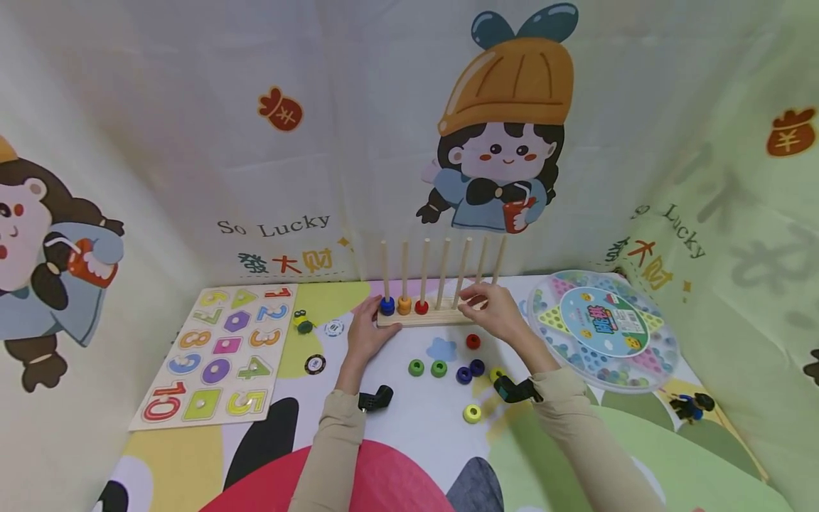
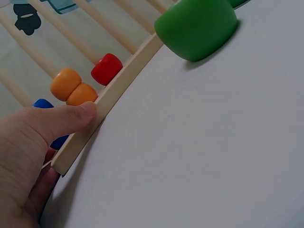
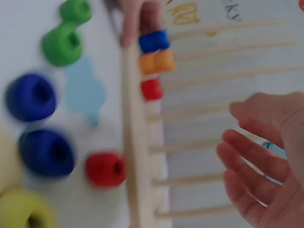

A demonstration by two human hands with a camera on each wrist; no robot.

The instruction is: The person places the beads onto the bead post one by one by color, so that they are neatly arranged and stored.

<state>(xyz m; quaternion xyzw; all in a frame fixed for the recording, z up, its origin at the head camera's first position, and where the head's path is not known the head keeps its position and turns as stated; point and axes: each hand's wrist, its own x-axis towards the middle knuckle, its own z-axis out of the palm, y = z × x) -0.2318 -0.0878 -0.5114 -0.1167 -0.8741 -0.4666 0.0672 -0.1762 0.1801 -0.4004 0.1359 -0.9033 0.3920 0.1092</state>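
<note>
A wooden peg rack (image 1: 435, 318) with several upright rods stands near the back of the table. My left hand (image 1: 366, 334) grips its left end, thumb (image 2: 76, 119) along the front edge of the base and fingers behind. Blue beads (image 1: 387, 306) fill the bottom of the leftmost rod. Two orange beads (image 2: 66, 84) sit on the second, and one red bead (image 2: 107, 69) on the third. Beside the rods toward the right, my right hand (image 1: 495, 311) hovers with loosely bent fingers (image 3: 254, 152) and nothing between them.
In front of the rack lie a loose red bead (image 1: 473, 341), two green beads (image 1: 439, 368), two dark blue beads (image 1: 463, 375) and yellow beads (image 1: 472, 413). A number puzzle board (image 1: 217, 355) lies left, a round game box (image 1: 604, 331) right. Poker chips (image 1: 315, 364) and small figures (image 1: 691, 407) lie about.
</note>
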